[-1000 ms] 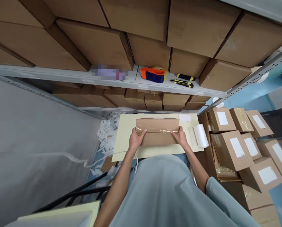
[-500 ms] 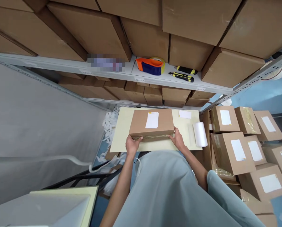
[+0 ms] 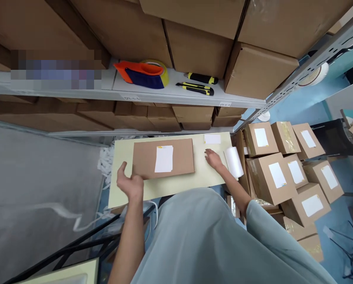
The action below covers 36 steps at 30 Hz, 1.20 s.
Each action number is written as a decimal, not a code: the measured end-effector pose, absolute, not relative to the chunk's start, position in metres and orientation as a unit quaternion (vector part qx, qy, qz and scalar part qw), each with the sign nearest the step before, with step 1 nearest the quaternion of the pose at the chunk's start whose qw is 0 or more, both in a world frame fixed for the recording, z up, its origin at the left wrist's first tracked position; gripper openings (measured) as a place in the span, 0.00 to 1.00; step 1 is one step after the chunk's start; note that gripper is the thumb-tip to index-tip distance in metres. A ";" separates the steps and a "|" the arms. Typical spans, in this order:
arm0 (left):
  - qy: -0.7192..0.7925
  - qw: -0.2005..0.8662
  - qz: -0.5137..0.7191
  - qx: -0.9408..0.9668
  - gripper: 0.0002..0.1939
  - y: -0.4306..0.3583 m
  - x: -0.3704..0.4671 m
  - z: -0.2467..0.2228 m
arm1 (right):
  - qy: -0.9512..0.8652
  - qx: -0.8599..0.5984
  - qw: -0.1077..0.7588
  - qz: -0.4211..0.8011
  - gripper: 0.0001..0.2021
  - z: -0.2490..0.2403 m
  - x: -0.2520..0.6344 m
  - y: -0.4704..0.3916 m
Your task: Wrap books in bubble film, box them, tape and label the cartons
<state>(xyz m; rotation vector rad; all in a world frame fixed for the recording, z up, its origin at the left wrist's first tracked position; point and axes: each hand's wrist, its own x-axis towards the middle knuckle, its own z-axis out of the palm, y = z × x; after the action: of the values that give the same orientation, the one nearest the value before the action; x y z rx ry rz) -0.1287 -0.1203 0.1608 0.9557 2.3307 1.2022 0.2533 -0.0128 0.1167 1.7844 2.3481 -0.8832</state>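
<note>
A brown cardboard box [image 3: 145, 159] lies flat on the cream tabletop [image 3: 182, 188], with a white paper label [image 3: 164, 159] on its upper face. My left hand [image 3: 130, 184] is at the box's near left corner, thumb raised and apart from the curled fingers, holding nothing. To the right of the box, my right hand [image 3: 213, 159] hovers over or rests on the tabletop, fingers stretched toward the far side and empty. Just beyond it lies a small white label sheet [image 3: 212, 139]. A white roll [image 3: 233, 162] sits to the right of that hand.
Above the table, a metal shelf [image 3: 105, 81] holds large cartons, an orange and blue tape dispenser [image 3: 143, 75] and black-yellow utility knives [image 3: 198, 87]. Labelled boxes [image 3: 274, 177] are stacked at the right. White paper scraps [image 3: 106, 161] lie left of the table.
Both hands have let go of the box's near edge, which now lies flat on the table. The right hand has moved away rightward. The camera view has turned to the right.
</note>
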 end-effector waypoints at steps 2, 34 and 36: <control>0.799 0.162 0.457 0.357 0.35 -0.090 -0.104 0.183 | 0.748 0.603 0.025 -0.275 0.22 0.111 0.259 0.023; 0.516 0.336 -0.030 0.788 0.42 0.092 0.152 0.079 | 0.478 0.787 -0.308 -0.240 0.12 0.085 0.332 0.082; 0.478 0.336 -0.072 0.809 0.43 0.101 0.165 0.071 | 0.481 0.805 -0.256 -0.236 0.13 0.093 0.346 0.085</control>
<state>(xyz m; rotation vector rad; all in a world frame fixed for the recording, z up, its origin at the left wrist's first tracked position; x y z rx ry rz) 0.1651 0.1007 0.0711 2.1093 1.2456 -0.1882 0.3456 0.0855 0.0935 3.0452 1.8206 -0.8928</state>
